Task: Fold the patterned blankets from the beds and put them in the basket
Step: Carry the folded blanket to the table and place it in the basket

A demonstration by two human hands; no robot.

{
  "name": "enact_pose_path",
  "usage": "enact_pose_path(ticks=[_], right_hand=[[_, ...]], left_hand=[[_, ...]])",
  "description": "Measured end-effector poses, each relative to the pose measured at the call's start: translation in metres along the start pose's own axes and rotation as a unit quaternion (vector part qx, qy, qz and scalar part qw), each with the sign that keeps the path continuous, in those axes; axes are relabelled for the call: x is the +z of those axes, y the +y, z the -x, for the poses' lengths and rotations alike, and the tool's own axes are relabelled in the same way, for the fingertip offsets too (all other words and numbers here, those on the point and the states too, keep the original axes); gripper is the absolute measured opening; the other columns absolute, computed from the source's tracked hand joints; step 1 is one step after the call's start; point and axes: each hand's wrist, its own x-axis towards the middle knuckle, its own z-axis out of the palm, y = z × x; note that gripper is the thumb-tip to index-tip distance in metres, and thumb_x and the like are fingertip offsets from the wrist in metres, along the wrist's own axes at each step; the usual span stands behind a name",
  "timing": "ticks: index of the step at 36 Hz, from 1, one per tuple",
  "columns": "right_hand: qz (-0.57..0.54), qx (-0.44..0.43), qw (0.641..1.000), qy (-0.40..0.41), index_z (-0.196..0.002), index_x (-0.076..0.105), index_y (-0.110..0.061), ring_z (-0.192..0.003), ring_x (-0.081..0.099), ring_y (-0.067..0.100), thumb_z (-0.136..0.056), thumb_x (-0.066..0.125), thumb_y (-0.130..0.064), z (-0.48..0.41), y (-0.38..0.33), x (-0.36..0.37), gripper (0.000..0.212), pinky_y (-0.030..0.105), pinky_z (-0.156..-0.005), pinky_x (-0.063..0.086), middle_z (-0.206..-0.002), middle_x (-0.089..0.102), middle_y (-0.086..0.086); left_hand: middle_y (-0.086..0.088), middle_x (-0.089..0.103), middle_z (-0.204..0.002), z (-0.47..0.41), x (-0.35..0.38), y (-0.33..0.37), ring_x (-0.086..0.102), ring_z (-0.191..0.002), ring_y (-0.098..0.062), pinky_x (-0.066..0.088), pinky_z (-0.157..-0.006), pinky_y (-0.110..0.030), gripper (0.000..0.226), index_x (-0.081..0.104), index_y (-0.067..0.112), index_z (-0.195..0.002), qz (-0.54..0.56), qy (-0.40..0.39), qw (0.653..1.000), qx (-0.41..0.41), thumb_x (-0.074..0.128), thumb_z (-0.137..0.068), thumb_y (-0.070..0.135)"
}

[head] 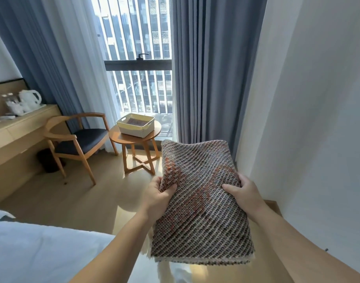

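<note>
A folded patterned blanket (pixel 199 203), woven in brown, grey and orange, hangs in the air in front of me. My left hand (pixel 157 198) grips its left edge, thumb on top. My right hand (pixel 243 194) grips its right edge the same way. Further off, a cream plastic basket (pixel 135 129) stands on a round wooden side table (pixel 115 134) by the window. A dark patterned cloth lies inside the basket.
A wooden armchair (pixel 79 139) stands left of the side table, beside a long wooden desk (pixel 15 129) with a white kettle (pixel 30 98). A white bed (pixel 32 252) fills the lower left. Blue curtains (pixel 205 68) flank the window; a white wall rises on the right.
</note>
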Motion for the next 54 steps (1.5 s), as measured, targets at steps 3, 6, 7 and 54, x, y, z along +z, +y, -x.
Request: enact_pose_path(ticks=[3, 6, 7, 54], right_hand=[[-0.012, -0.007, 1.0, -0.013, -0.105, 0.064, -0.03, -0.093, 0.069, 0.016, -0.079, 0.068, -0.02, -0.045, 0.009, -0.004, 0.028, 0.045, -0.087, 0.055, -0.101, 0.072, -0.005], [-0.019, -0.024, 0.999, -0.025, -0.107, 0.064, -0.029, -0.094, 0.069, 0.015, -0.081, 0.068, -0.015, -0.095, 0.015, -0.011, 0.029, 0.043, -0.087, 0.055, -0.102, 0.072, -0.005], [-0.021, -0.029, 0.999, -0.03, -0.106, 0.064, -0.029, -0.094, 0.068, 0.014, -0.081, 0.068, -0.014, -0.113, 0.016, -0.015, 0.03, 0.042, -0.087, 0.055, -0.102, 0.072, -0.006], [-0.004, -0.058, 0.986, -0.154, -0.133, 0.051, -0.019, -0.099, 0.067, 0.014, -0.091, 0.061, -0.005, -0.736, -0.045, 0.153, 0.045, 0.034, -0.086, 0.054, -0.114, 0.067, -0.002]], left_hand=[[-0.007, 0.069, -0.1, -0.036, 0.012, -0.003, 0.07, -0.085, -0.016, 0.055, -0.067, -0.025, 0.023, 0.053, 0.013, -0.107, -0.014, 0.013, 1.0, -0.001, 0.064, -0.088, 0.007], [-0.006, 0.069, -0.101, -0.079, 0.026, -0.006, 0.069, -0.09, -0.019, 0.057, -0.078, -0.035, 0.025, 0.052, 0.015, -0.107, -0.042, 0.028, 0.999, -0.007, 0.067, -0.087, 0.014], [-0.006, 0.07, -0.101, -0.093, 0.032, -0.007, 0.069, -0.091, -0.02, 0.056, -0.081, -0.038, 0.025, 0.052, 0.017, -0.106, -0.043, 0.034, 0.998, -0.012, 0.067, -0.087, 0.015], [-0.001, 0.066, -0.107, -0.681, -0.063, -0.014, 0.065, -0.099, -0.017, 0.052, -0.092, -0.044, 0.033, 0.049, 0.014, -0.112, -0.088, 0.164, 0.981, -0.055, 0.067, -0.086, 0.025]])
